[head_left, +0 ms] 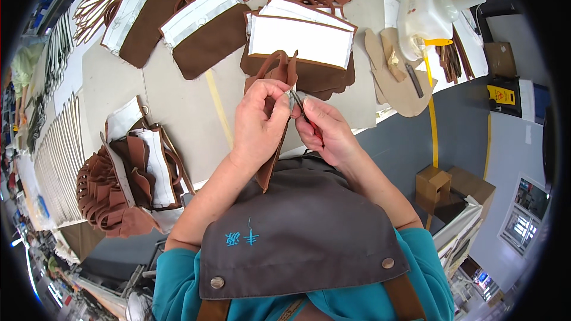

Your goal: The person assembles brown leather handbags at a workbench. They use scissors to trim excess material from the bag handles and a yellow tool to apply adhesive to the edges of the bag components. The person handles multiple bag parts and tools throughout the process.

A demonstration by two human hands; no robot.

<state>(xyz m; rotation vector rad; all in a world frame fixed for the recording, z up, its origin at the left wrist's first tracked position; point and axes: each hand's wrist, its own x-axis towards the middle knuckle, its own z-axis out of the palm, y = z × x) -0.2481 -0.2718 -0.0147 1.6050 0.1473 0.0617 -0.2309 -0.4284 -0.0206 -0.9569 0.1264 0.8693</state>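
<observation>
My left hand pinches the edge of a brown leather bag panel with a looped handle. The piece hangs between my forearms, its lower corner over my dark apron. In my right hand are small thread snips with a red grip. Their metal tip meets the panel's edge at my left fingertips, though the exact point is too small to make out. Just beyond my hands lies a stack of brown panels with white backing.
More brown-and-white panels lie on the grey table. At the left rests a bundle of brown handled pieces. A white squeeze bottle, a yellow-handled brush and tan pattern pieces stand or lie at the right. Cardboard boxes sit beyond the table edge.
</observation>
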